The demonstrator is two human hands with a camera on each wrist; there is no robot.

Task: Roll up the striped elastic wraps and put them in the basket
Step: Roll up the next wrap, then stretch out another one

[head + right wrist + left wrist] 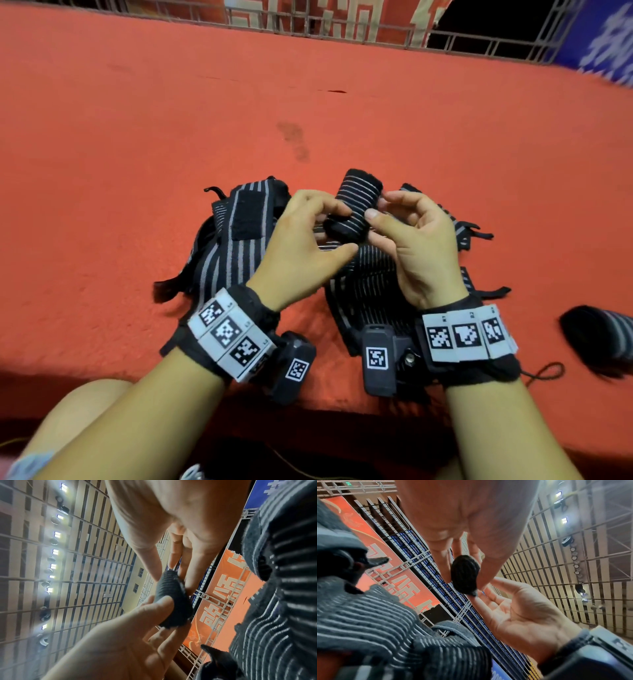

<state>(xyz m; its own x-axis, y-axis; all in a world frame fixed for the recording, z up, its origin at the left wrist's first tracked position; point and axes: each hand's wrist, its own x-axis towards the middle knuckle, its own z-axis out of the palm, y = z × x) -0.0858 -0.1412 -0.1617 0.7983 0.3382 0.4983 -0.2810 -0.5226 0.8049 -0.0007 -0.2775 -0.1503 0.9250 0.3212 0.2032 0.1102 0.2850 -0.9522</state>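
Rolled wrap point(354, 205) up in the middle, above the pile, held between left hand point(305, 250) on its left and right hand point(411, 246) on its right. Under both hands, a pile of loose wraps point(370, 291) on the mat point(137, 171). Left of the left hand, one open wrap point(236, 240) spread flat on the mat, touching the pile. Far right, near the edge of the head view, another rolled wrap point(603, 339) on the mat, well apart from the pile. Behind everything, at the far side, a railing point(325, 27). Nearest, at bottom left, a knee point(89, 407).
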